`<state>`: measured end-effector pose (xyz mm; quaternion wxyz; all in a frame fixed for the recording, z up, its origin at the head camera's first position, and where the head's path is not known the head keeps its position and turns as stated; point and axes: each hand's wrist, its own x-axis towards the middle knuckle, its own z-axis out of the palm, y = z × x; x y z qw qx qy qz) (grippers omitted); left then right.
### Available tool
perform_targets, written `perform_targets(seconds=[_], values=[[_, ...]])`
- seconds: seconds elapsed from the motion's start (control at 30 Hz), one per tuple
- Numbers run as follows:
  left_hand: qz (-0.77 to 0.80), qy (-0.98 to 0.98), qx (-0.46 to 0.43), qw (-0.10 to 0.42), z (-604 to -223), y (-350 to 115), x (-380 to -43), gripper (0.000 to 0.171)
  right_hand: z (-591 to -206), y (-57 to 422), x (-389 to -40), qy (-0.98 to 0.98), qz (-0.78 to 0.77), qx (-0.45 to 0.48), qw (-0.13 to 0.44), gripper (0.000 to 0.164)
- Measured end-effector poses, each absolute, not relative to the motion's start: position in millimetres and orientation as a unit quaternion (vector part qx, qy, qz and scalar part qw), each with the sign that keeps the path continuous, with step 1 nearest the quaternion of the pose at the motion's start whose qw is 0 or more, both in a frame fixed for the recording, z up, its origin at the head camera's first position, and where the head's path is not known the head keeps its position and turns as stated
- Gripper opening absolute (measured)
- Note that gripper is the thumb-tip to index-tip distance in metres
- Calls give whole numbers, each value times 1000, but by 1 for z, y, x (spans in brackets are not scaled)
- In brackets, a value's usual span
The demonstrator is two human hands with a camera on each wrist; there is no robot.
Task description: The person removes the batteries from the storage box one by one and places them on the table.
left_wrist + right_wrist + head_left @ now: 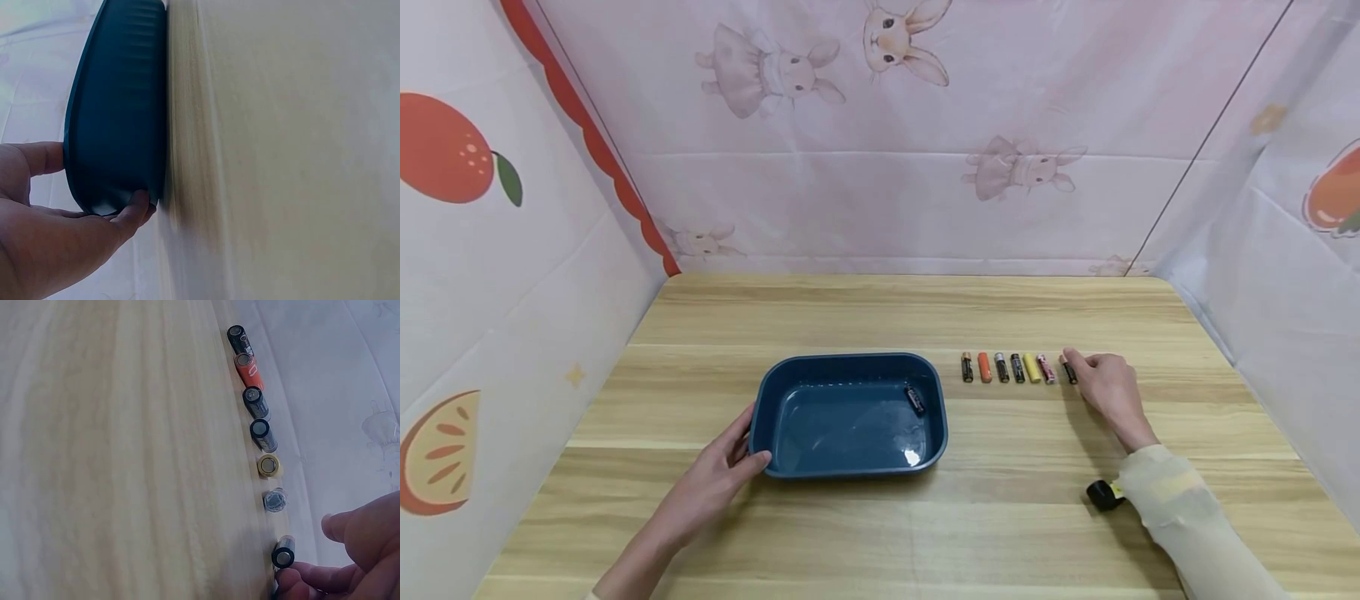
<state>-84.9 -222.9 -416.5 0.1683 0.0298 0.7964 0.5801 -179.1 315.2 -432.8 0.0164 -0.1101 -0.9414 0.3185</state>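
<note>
A dark blue plastic bin (850,473) sits left of the table's middle. My left hand (718,467) holds its left end, thumb at the near corner and fingers along the side; the left wrist view shows fingers bent round the bin (119,112). One black battery (914,399) lies inside it. On the right, my right hand (1108,392) is at a black battery (1070,370), the last of a row. In the right wrist view, fingertips touch that battery's (284,553) side, while the thumb (337,526) stands apart from it.
Left of that battery lie several others in a row, among them an orange battery (984,367), a yellow battery (1032,368) and a pink battery (1046,369). A small black object (1103,496) is beside the right sleeve. Printed cloth walls (880,208) surround the wooden table (1000,533).
</note>
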Motion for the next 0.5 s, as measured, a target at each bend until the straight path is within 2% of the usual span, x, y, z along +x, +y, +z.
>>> perform_targets(seconds=[0.23,0.37,0.5], values=[[579,796,27,174,-413,-224,-85,79,-430,315,-180,-941,320,-113,13,67],[580,795,23,177,-411,-224,-86,79,-422,307,-178,-939,322,-111,54,63],[578,796,23,179,-411,-224,-86,79,-396,281,-172,-926,354,-77,104,54]])
